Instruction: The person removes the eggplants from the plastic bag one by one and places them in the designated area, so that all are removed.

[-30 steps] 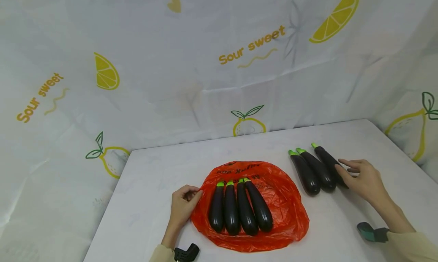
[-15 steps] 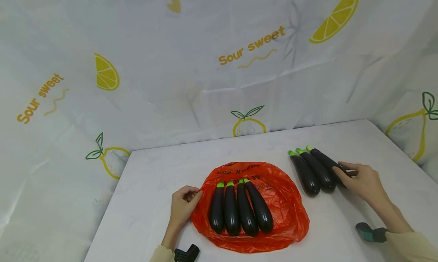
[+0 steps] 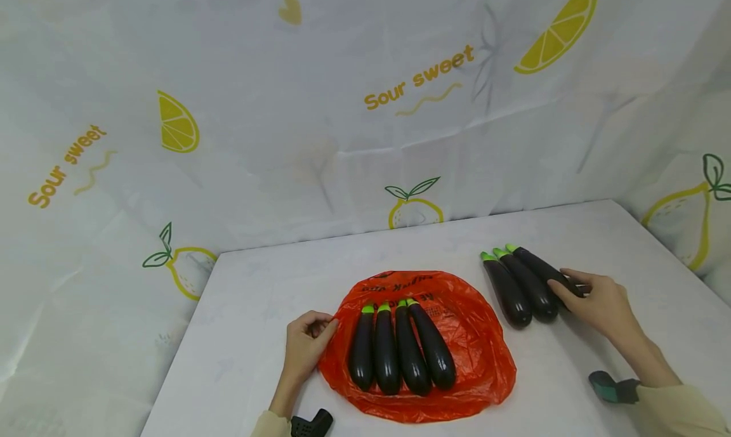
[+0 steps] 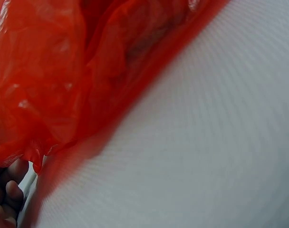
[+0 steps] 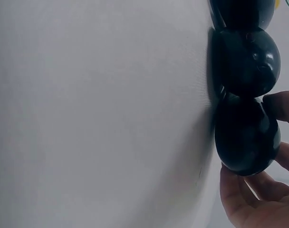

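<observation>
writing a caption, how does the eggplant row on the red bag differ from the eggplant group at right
The eggplant row numbers four; the eggplant group numbers three. The row lies on the red bag; the group on the white table. The row is untouched, while the right hand grips the group's rightmost eggplant. Both have glossy dark bodies and bright green stem ends.

"Sour sweet" twice on backdrop (image 3: 285, 107); "THANK YOU" on bag (image 3: 480, 361).
</observation>
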Demonstrator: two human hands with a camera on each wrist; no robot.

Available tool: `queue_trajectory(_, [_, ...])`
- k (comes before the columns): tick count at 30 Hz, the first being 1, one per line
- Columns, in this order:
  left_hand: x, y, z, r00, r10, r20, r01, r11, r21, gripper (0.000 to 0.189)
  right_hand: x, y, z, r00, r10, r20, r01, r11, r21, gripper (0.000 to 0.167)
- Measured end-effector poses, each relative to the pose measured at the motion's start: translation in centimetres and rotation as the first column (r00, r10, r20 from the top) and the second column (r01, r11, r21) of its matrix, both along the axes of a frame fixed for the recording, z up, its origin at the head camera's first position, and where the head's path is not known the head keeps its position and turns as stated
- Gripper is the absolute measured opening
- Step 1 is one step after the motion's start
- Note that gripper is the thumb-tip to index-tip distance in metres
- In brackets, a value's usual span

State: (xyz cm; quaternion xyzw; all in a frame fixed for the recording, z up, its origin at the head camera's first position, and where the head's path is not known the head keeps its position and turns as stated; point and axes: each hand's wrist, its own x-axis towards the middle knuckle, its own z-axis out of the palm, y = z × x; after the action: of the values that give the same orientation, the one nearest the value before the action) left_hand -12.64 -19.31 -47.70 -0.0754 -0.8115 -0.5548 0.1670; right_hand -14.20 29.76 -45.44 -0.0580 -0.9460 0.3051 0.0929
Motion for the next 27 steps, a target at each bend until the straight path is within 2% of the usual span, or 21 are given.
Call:
queue_trajectory(9, [-0.17, -0.05, -0.17, 1.000, -0.001, -0.005, 0.001, 1.000, -0.013, 0.007, -0.07, -0.49, -0.30, 0.999, -0.043, -0.032, 0.044, 0.999, 0.015, 0.055])
queue_trajectory(20, [-0.16, 0.10, -0.12, 1.000, 0.017, -0.001, -0.017, 1.000, -0.024, 0.005, 0.17, -0.27, -0.23, 0.999, -0.043, -0.033, 0.043, 0.999, 0.020, 0.061])
queue_trajectory(27, [-0.11, 0.12, -0.15, 1.000, 0.017, -0.009, -0.018, 0.999, -0.027, 0.005, 0.67, -0.29, 0.33, 0.988, -0.027, -0.151, 0.028, 1.000, 0.003, 0.051])
